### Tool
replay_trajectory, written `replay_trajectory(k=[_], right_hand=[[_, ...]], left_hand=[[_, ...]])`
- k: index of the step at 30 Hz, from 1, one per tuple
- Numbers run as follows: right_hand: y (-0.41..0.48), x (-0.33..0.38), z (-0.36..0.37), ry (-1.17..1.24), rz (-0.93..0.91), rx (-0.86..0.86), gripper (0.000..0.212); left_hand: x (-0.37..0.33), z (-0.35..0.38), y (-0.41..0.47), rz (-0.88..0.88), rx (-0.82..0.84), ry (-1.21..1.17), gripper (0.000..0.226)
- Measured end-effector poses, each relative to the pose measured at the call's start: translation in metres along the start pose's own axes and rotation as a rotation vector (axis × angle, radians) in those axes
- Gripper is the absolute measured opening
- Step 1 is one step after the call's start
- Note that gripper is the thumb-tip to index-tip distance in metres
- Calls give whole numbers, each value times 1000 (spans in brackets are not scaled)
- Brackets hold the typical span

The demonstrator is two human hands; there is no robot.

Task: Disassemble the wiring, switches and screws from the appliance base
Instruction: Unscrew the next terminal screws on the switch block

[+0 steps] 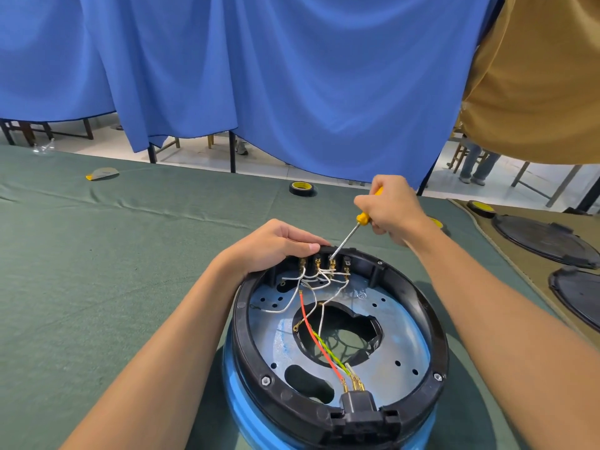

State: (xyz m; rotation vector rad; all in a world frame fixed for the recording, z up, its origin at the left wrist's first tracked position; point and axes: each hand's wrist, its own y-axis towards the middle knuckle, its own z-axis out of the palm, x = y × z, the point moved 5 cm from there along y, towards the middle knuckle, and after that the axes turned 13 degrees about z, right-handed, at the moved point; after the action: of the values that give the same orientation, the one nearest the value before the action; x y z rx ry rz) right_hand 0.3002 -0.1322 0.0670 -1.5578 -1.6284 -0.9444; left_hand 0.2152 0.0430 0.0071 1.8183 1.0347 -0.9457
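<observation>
At lower centre, the left hand grips the far rim of the appliance base. The right hand holds a yellow-handled screwdriver, its tip at the switch terminals.

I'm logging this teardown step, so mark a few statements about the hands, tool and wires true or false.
1. The right hand holds a yellow-handled screwdriver. True.
2. The screwdriver's tip is in the central hole. False: it is at the switch terminals on the far rim.
3. The left hand grips the appliance base at its far rim. True.
4. The red wire hangs outside the appliance base. False: it runs inside it to the black connector.
</observation>
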Motion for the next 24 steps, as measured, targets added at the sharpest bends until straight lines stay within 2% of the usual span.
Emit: replay_trajectory(k=[3, 5, 12, 16, 20, 24], right_hand=[[5, 3, 10, -60, 33, 109, 26], [5, 4, 10, -57, 30, 114, 27], [-37, -19, -25, 116, -131, -225, 17], [-57, -32, -35, 178, -181, -280, 20], [-45, -28, -32, 166, -146, -237, 19], [-13, -17, -18, 106, -36, -59, 22]], left_hand=[[0, 1, 0, 1, -5, 0, 22], [-1, 0, -1, -2, -4, 1, 22], [2, -1, 0, -10, -23, -5, 21], [2, 0, 1, -15, -22, -11, 21], [1, 0, 0, -10, -20, -11, 21], [0, 1, 0, -11, -14, -17, 21]])
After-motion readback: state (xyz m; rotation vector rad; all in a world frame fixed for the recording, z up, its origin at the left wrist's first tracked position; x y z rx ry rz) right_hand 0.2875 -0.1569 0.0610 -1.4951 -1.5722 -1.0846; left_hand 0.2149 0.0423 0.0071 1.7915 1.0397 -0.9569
